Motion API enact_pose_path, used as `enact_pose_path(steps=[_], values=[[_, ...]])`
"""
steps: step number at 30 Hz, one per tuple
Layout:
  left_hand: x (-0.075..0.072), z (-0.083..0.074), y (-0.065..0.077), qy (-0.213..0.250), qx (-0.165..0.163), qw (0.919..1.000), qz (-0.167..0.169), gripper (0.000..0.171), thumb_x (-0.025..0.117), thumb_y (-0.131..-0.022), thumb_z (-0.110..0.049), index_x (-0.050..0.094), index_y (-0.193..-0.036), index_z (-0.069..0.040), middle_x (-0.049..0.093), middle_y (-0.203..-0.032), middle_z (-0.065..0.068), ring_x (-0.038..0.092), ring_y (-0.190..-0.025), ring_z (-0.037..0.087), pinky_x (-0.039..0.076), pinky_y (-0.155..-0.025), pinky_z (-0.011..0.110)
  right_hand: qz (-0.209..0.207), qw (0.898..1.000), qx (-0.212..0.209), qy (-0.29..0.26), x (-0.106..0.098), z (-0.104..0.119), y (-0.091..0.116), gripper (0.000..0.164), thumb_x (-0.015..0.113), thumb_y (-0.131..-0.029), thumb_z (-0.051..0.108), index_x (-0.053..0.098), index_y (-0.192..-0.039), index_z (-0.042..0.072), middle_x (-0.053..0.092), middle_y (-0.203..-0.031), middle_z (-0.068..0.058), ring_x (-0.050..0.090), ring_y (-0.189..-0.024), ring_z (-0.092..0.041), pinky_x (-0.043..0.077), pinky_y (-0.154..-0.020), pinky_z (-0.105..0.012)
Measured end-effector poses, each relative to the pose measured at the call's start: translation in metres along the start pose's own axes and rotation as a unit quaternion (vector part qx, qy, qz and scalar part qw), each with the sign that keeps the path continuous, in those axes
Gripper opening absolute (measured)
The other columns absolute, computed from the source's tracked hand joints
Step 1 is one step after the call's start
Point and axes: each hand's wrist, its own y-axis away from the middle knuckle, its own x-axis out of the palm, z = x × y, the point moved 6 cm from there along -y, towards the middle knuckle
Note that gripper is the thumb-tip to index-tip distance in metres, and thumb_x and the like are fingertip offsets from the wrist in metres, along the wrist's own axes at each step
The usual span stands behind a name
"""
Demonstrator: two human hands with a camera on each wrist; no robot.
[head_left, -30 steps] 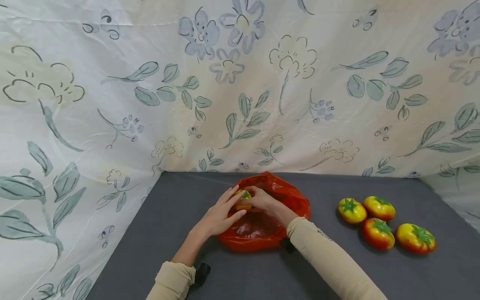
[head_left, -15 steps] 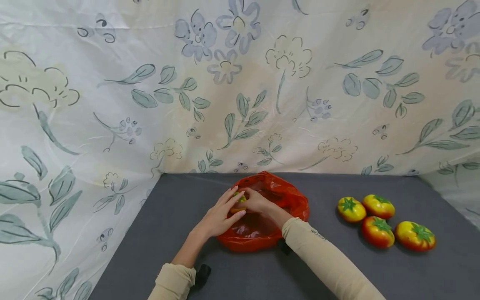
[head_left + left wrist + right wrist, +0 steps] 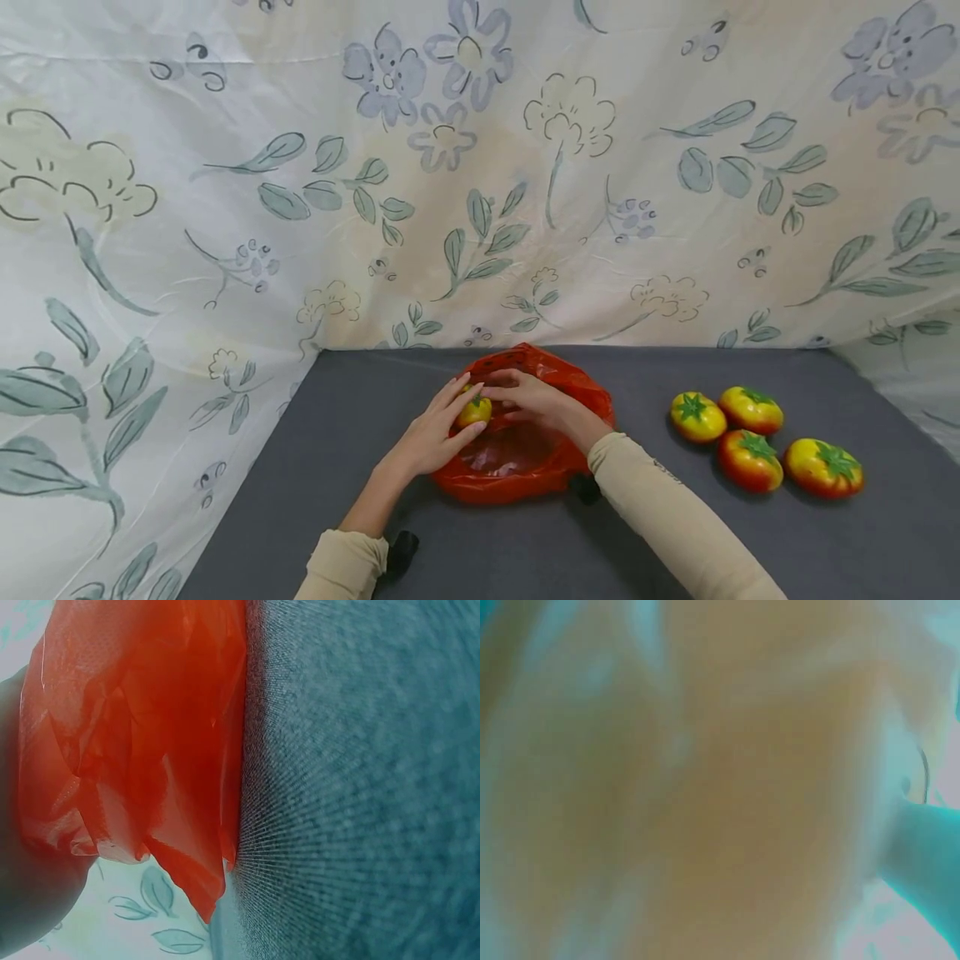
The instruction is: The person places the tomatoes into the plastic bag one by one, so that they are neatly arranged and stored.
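In the head view, a red plastic bag stands on the dark grey table with its mouth open upward. My left hand lies over the bag's left rim, fingers extended and thumb apart. A yellow tomato with a green star-shaped top shows between that thumb and the fingers, at the bag's left side. From the right, my right hand reaches over the bag's mouth, its loosely extended fingertips by the tomato. The left wrist view shows the bag's creased outer side. The right wrist view is too blurred to make out.
Several yellow-and-red tomatoes sit in a group on the right of the table, the rightmost tomato a little apart. A pale floral cloth hangs behind and along the sides of the table.
The right hand first moved the tomato slightly left and lower into the bag. Its fingers have since loosened and drawn back to the right. My left hand has stayed over the rim.
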Motion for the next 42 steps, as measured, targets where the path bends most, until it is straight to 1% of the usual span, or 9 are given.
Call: enact_pose_path(steps=[4,10,17,24,27,31,33,38,42], values=[[-0.001,0.0,-0.002,0.002,0.001,1.0,0.0,0.062,0.052,-0.096,-0.044,0.031,-0.151,-0.023,0.019,-0.157,0.002,0.013,-0.143,0.025,0.031,-0.1,0.061,-0.006,1.0,0.013,-0.016,-0.019,0.005,0.008,0.068,0.065,-0.091,0.035,0.034,-0.146,0.008,0.04,-0.142,-0.017,0.041,-0.127,-0.038,0.043,-0.096,-0.046],[-0.001,0.001,-0.003,0.008,0.0,1.0,0.006,0.063,0.053,-0.095,-0.043,0.033,-0.15,-0.02,0.019,-0.157,0.003,0.013,-0.143,0.025,0.03,-0.101,0.061,0.019,0.996,-0.001,-0.091,-0.042,0.017,0.023,0.066,0.055,-0.098,0.03,0.021,-0.15,0.006,0.026,-0.15,-0.024,0.029,-0.134,-0.041,0.035,-0.102,-0.051],[-0.002,0.001,-0.002,0.012,0.006,0.9999,0.008,0.063,0.053,-0.095,-0.043,0.033,-0.15,-0.021,0.017,-0.157,0.002,0.012,-0.143,0.027,0.03,-0.1,0.062,0.011,0.992,-0.018,-0.122,-0.07,0.025,0.041,0.066,0.049,-0.101,0.032,0.014,-0.151,0.008,0.029,-0.149,-0.024,0.032,-0.134,-0.039,0.037,-0.1,-0.05],[-0.001,0.0,-0.001,0.012,0.014,0.9998,0.009,0.063,0.055,-0.095,-0.042,0.033,-0.15,-0.02,0.018,-0.157,0.004,0.012,-0.143,0.026,0.03,-0.1,0.062,0.03,0.985,-0.039,-0.164,-0.096,0.028,0.065,0.062,0.039,-0.104,0.034,0.011,-0.154,0.011,0.017,-0.153,-0.023,0.021,-0.138,-0.039,0.029,-0.105,-0.052],[-0.001,0.0,-0.001,0.012,0.016,0.9998,0.009,0.063,0.055,-0.095,-0.041,0.035,-0.149,-0.018,0.019,-0.157,0.005,0.012,-0.143,0.028,0.03,-0.1,0.062,0.023,0.984,-0.05,-0.171,-0.109,0.03,0.076,0.061,0.037,-0.104,0.036,0.013,-0.153,0.011,0.021,-0.152,-0.022,0.02,-0.138,-0.039,0.032,-0.104,-0.049],[-0.001,-0.001,0.0,0.013,0.017,0.9997,0.009,0.062,0.056,-0.095,-0.04,0.035,-0.149,-0.017,0.02,-0.157,0.007,0.013,-0.143,0.03,0.03,-0.1,0.062,0.007,0.983,-0.06,-0.172,-0.125,0.03,0.09,0.059,0.038,-0.103,0.038,0.017,-0.151,0.013,0.037,-0.142,-0.014,0.025,-0.136,-0.038,0.038,-0.101,-0.044],[0.0,-0.001,0.0,0.014,0.018,0.9997,0.009,0.062,0.056,-0.095,-0.041,0.035,-0.149,-0.017,0.02,-0.157,0.007,0.012,-0.143,0.03,0.031,-0.099,0.062,0.0,0.982,-0.065,-0.176,-0.133,0.03,0.098,0.055,0.038,-0.103,0.038,0.02,-0.15,0.014,0.042,-0.135,-0.009,0.032,-0.131,-0.035,0.04,-0.1,-0.043],[0.0,-0.001,0.0,0.016,0.018,0.9996,0.012,0.063,0.056,-0.095,-0.041,0.035,-0.149,-0.018,0.018,-0.157,0.005,0.012,-0.143,0.029,0.03,-0.1,0.062,-0.019,0.979,-0.071,-0.191,-0.154,0.029,0.117,0.045,0.038,-0.103,0.038,0.029,-0.142,0.019,0.047,-0.128,-0.002,0.05,-0.116,-0.023,0.04,-0.1,-0.043],[-0.001,-0.001,0.0,0.018,0.017,0.9996,0.011,0.063,0.057,-0.095,-0.04,0.034,-0.15,-0.018,0.018,-0.157,0.004,0.012,-0.143,0.03,0.03,-0.1,0.062,-0.018,0.973,-0.087,-0.212,-0.171,0.028,0.133,0.038,0.037,-0.103,0.036,0.032,-0.138,0.021,0.053,-0.124,0.001,0.053,-0.113,-0.02,0.039,-0.1,-0.043]])
